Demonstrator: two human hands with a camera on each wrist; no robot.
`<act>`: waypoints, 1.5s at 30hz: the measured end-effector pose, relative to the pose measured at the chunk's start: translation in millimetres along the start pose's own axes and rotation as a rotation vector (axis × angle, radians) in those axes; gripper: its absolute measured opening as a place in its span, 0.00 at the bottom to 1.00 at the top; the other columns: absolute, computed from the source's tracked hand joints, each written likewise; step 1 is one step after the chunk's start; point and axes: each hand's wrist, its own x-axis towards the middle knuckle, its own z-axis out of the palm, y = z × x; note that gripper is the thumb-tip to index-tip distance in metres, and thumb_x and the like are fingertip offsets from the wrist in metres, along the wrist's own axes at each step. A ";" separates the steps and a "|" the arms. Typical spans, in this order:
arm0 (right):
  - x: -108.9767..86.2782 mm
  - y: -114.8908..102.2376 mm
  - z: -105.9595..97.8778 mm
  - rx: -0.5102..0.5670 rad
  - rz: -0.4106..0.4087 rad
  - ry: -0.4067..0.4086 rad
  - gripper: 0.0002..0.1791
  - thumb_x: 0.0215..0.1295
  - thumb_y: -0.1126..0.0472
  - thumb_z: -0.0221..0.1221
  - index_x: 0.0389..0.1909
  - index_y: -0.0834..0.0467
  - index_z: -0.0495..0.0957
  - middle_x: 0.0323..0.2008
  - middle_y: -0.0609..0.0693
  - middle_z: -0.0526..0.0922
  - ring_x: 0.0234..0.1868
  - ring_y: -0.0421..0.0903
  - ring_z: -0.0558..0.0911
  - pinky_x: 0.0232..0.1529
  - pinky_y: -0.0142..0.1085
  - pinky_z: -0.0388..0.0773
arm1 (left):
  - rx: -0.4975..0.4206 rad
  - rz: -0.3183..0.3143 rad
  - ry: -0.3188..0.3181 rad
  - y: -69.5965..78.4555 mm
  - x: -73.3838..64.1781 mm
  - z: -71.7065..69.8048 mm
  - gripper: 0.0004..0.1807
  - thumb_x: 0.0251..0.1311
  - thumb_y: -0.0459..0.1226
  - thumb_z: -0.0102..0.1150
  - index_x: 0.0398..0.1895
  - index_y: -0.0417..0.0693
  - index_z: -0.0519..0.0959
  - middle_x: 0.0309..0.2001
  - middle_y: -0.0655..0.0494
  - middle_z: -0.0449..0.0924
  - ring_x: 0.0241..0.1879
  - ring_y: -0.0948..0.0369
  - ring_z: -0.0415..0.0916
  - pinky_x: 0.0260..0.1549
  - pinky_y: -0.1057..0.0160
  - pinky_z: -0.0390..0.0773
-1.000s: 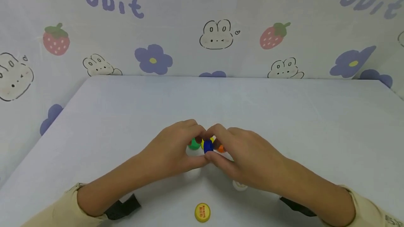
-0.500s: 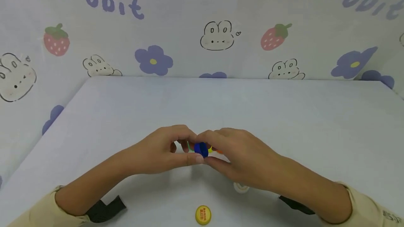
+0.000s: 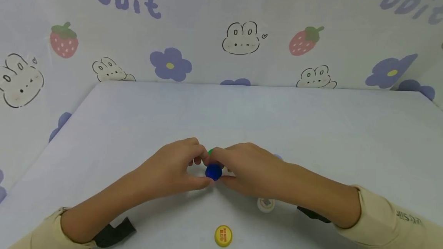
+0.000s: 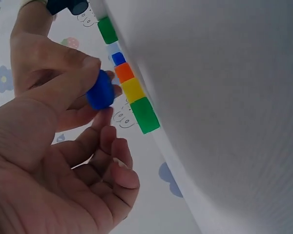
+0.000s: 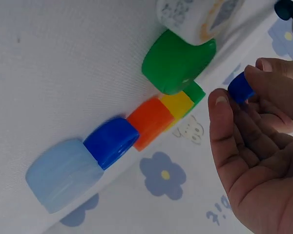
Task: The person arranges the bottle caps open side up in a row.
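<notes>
A blue bottle cap (image 3: 213, 172) is pinched between the fingertips of both hands, above the middle of the table, its round face turned to the head camera. My left hand (image 3: 169, 168) comes from the left, thumb under the cap's near edge and index finger at its far side. My right hand (image 3: 252, 170) meets it from the right, thumb and index finger at the rim. In the left wrist view the blue cap (image 4: 100, 90) sits between thumb and index fingertip. The right wrist view has the cap (image 5: 240, 88) partly covered by fingers.
Behind the hands is a row of caps: light blue (image 5: 63, 175), blue (image 5: 111, 141), orange (image 5: 150, 122), yellow (image 5: 177, 109) and green (image 4: 144, 115). Another green cap (image 5: 178, 63) and a white cap (image 3: 265, 205) lie nearer. A yellow printed cap (image 3: 223, 236) lies at the front.
Both hands have shifted a little left with the blue cap. The cap has turned from edge-on to showing its round face. The left hand's fingers have drawn back from the green cap.
</notes>
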 end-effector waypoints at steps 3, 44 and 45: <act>7.9 -1.5 0.6 -0.011 0.036 -0.086 0.15 0.61 0.66 0.72 0.49 0.58 0.82 0.41 0.44 0.89 0.41 0.39 0.85 0.42 0.31 0.80 | 0.068 -0.040 -0.048 0.9 1.3 1.6 0.14 0.53 0.46 0.78 0.37 0.53 0.84 0.35 0.63 0.75 0.37 0.62 0.73 0.38 0.63 0.76; 16.1 1.9 2.5 -0.202 0.238 -0.147 0.12 0.63 0.54 0.71 0.26 0.56 0.84 0.17 0.41 0.76 0.18 0.38 0.70 0.22 0.31 0.67 | 0.249 -0.050 -0.088 2.3 12.7 3.5 0.14 0.57 0.45 0.75 0.36 0.45 0.85 0.27 0.61 0.73 0.29 0.62 0.69 0.30 0.64 0.73; 13.8 1.9 1.1 -0.198 0.245 -0.147 0.11 0.63 0.54 0.71 0.27 0.56 0.85 0.18 0.41 0.78 0.19 0.38 0.72 0.23 0.31 0.69 | 0.252 -0.061 -0.095 3.0 12.4 3.4 0.14 0.57 0.45 0.75 0.36 0.45 0.85 0.27 0.61 0.73 0.29 0.62 0.70 0.30 0.64 0.73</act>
